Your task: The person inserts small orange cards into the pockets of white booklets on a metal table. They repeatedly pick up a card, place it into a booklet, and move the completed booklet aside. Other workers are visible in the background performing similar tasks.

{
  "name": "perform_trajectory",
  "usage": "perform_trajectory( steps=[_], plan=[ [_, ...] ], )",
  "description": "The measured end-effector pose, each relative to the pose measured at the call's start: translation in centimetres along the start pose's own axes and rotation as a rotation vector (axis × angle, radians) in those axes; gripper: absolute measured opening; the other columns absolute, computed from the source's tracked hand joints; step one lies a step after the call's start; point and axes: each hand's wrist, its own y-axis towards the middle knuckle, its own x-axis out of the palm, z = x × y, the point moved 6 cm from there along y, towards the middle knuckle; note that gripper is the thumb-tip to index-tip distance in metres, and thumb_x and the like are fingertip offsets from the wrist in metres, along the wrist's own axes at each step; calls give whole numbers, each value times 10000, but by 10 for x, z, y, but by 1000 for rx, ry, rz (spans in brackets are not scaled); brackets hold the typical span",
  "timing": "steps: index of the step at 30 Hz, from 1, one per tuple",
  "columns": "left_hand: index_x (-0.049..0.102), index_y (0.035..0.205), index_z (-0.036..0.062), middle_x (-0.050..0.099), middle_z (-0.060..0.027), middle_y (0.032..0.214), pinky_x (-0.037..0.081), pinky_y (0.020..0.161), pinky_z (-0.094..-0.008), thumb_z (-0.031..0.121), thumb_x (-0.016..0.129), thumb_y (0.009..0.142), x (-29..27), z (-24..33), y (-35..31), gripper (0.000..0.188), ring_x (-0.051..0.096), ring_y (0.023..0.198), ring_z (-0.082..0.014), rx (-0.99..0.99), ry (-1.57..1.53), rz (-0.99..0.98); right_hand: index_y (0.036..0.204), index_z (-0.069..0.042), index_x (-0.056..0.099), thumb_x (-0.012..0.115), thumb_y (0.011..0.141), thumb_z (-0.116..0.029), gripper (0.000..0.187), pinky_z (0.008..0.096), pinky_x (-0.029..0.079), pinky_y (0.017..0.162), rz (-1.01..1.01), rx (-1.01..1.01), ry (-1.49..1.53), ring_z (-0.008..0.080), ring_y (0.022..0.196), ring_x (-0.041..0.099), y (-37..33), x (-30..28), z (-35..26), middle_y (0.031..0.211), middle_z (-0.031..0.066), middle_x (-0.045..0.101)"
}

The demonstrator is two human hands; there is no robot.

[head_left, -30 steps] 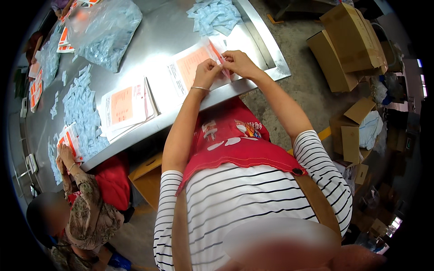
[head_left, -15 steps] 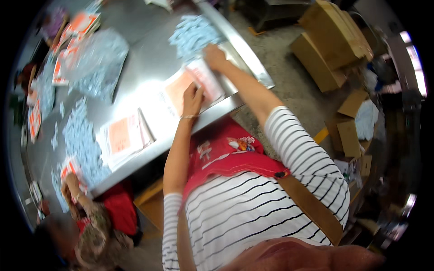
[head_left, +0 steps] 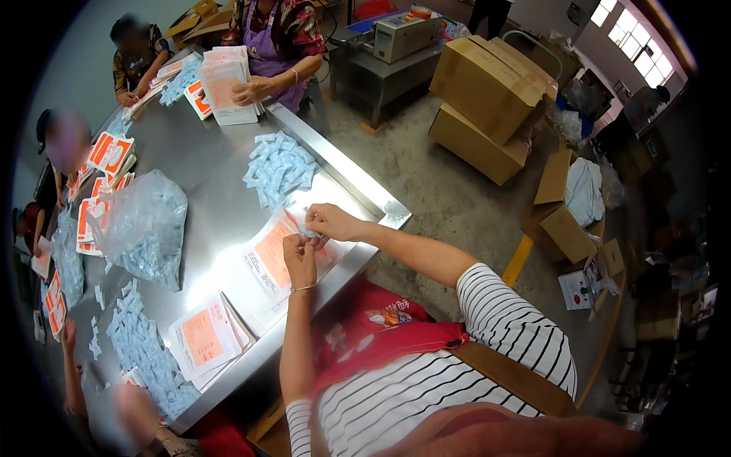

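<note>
At stainless-steel table (head_left: 215, 266), close to its near corner, stands in striped shirt (head_left: 426, 385) and red apron (head_left: 373, 324). Works with both hands over a stack of white-and-orange printed pouches (head_left: 266, 263), just inside the near edge. Pinches with left hand (head_left: 299, 257), thumb and fingers drawn together at the edge of the top pouch (head_left: 291, 220). Meets it with right hand (head_left: 329, 222), fingertips pressed closed on a small pale sachet (head_left: 311, 234). Cannot tell whether the sachet sits inside the pouch or only against it; too much covered by fingers.

Note to the left a second pouch stack (head_left: 204, 335), slightly fanned, and next to it a long blue sachet heap (head_left: 145, 350). Beyond the hands, note a smaller sachet pile (head_left: 280, 169); farther left, a clear plastic bag (head_left: 148, 228) with more blue inside. Across the table, see a co-worker in purple apron (head_left: 263, 42) with a hand (head_left: 255, 90) on an upright pouch bundle (head_left: 226, 91). Off right, on concrete floor (head_left: 411, 266), see stacked brown cartons (head_left: 487, 91); farther back, a boxy beige machine (head_left: 403, 38) on a metal stand (head_left: 373, 80).
</note>
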Motion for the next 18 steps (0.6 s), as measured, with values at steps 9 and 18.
perform_trajectory(
  steps=[9,18],
  plan=[
    [426,713,-28,424,-153,836,359,703,-359,58,518,688,14,80,9,128,417,791,-296,431,402,34,843,30,555,560,629,108,228,319,536,595,-237,306,458,246,664,603,47,18,67,766,139,585],
    [481,714,-4,496,-175,1014,402,779,-377,37,560,705,-46,111,3,90,478,936,-310,487,566,293,1118,-111,564,506,762,-428,480,338,331,940,-160,-67,-975,257,1109,472,40,59,-38,1172,142,527]
  ],
)
